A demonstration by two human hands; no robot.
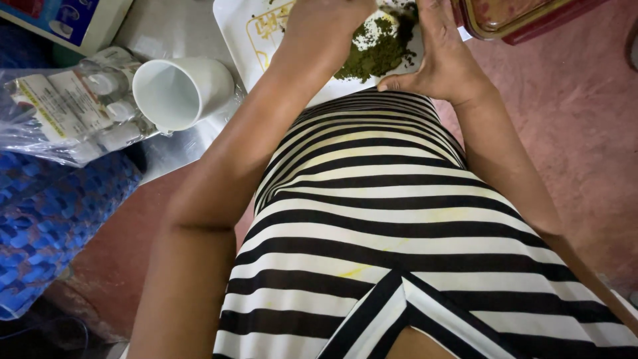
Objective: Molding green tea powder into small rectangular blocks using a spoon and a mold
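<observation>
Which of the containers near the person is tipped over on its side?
The white cup, left of the tray, lies tipped with its open mouth showing. The red-rimmed container at the top right sits flat.

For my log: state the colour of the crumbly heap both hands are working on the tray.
Dark olive green heap, on the white tray; head view.

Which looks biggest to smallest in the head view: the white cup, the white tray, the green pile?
1. White tray, though cut off by the frame.
2. White cup and green pile look close in size; the hands hide part of the pile, so unranked.
</observation>
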